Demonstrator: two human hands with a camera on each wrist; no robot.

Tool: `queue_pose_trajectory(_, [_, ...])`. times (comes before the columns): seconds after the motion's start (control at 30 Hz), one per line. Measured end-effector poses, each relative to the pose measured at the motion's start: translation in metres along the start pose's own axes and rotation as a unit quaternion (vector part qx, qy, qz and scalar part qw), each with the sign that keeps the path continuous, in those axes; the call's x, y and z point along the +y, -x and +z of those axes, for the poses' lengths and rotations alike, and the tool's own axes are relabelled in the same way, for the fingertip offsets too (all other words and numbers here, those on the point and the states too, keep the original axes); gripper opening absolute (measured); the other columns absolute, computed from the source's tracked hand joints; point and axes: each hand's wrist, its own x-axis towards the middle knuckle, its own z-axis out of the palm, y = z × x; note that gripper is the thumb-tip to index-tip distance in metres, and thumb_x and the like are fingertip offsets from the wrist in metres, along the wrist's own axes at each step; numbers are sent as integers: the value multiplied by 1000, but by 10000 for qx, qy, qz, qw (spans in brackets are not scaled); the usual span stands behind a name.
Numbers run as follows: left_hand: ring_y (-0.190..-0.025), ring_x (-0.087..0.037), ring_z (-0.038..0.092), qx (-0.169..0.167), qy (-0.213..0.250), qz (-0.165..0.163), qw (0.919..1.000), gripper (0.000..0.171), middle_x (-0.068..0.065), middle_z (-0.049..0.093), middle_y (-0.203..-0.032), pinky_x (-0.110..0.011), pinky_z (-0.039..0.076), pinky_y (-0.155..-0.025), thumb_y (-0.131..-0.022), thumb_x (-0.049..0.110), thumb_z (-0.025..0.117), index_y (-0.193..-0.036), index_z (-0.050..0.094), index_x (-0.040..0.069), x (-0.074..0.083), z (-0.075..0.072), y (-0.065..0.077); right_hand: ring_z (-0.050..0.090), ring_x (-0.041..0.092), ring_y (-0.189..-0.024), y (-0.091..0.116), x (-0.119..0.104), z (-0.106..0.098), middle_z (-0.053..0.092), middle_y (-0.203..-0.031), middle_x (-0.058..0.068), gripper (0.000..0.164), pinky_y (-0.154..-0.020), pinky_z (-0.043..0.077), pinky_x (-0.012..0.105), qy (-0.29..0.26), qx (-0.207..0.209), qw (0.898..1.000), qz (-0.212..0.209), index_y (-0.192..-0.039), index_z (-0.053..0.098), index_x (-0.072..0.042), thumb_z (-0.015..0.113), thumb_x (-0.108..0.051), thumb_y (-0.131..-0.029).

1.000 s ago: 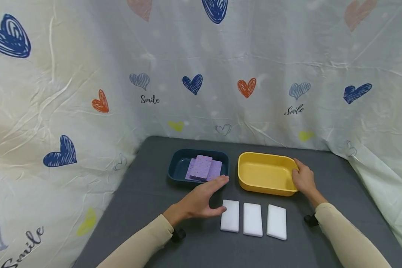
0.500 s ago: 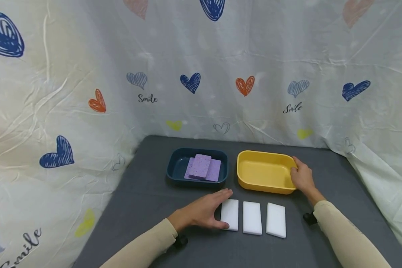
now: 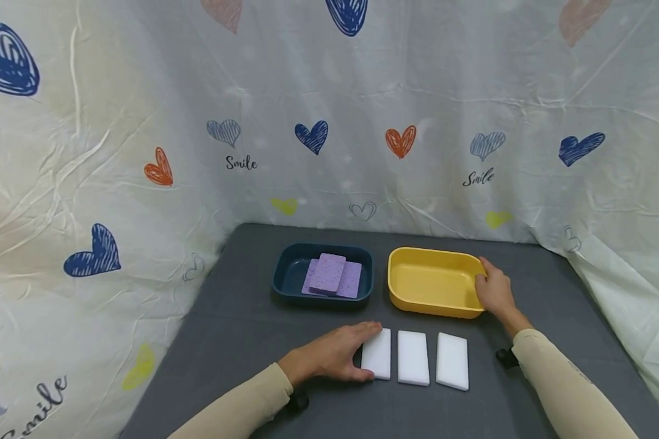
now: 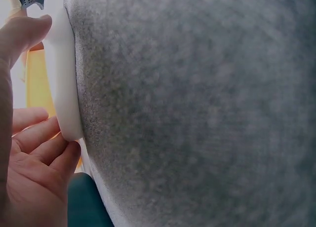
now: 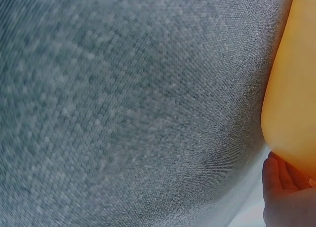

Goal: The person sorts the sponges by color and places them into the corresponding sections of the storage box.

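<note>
L hand (image 3: pixel 337 352): pinching the L white block (image 3: pixel 383 353) btwn thumb at the near end & fingers at the far end; block lies flat on dark grey cloth (image 3: pixel 219 347).
R hand (image 3: pixel 496 288): gripping R end of yellow tray (image 3: pixel 431 280), thumb over the rim.
White row: mid white block (image 3: pixel 414 358) just beside the L one, then R white block (image 3: pixel 453 361), slightly askew; all on the near side of the trays.
Blue tray (image 3: pixel 289 277): beyond L hand, L of the yellow tray w/ a narrow gap btwn; purple sponges (image 3: pixel 328 273) stacked inside.
Backdrop: pale curtain (image 3: pixel 351 91) w/ hearts & "Smile", behind & along both sides.
Sleeves: beige (image 3: pixel 241 396), black wrist gear (image 3: pixel 299 400) partly hidden underneath.
Hidden: L block's left part, behind L hand; can't tell if the lower purple layer is 1 pc or 2.
Cut off: R wrist view has only part of yellow tray & some fingers; cloth blurry in both wrist views.
</note>
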Motion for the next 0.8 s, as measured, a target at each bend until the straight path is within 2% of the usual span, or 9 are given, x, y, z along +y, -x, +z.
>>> queue_pose_trajectory(0.2, [-160, -20, 45, -43, -20, -53, 10000, 95, -5, 43, -175, -43, 41, -129, -97, 49, 83, -170, 38, 9, -1, 1, 0, 62, 37, -87, -2, 3, 3, 50, -157, 40, 60, -79, 51, 41, 4, 40, 10000, -31, -165, 37, 8, 36, -11, -109])
queue_pose_trajectory(0.43, [-159, -20, 47, -4, 47, -39, 10000, 93, -5, 45, -174, -42, 42, -128, -96, 49, 83, -169, 40, 10, -2, 2, -2, 63, 40, -96, 0, 1, 3, 49, -159, 39, 59, -85, 52, 47, -29, 14, 10000, -17, -166, 36, 8, 36, -10, -109])
queue_pose_trajectory(0.63, [-158, -20, 48, 66, 82, -81, 9999, 92, -5, 47, -173, -42, 42, -128, -95, 48, 84, -168, 42, 10, -3, 4, -3, 60, 37, -83, -1, 3, 2, 50, -157, 41, 61, -78, 51, 43, -84, 23, 9999, -50, -165, 36, 9, 35, -9, -108])
queue_pose_trajectory(0.8, [-158, -20, 48, 88, 154, -147, 9997, 92, -5, 46, -173, -41, 42, -128, -95, 47, 85, -168, 42, 11, -2, 4, -4, 62, 41, -94, -3, 8, 4, 51, -154, 42, 62, -83, 52, 47, -96, 173, 9997, -106, -164, 40, 8, 37, -12, -105])
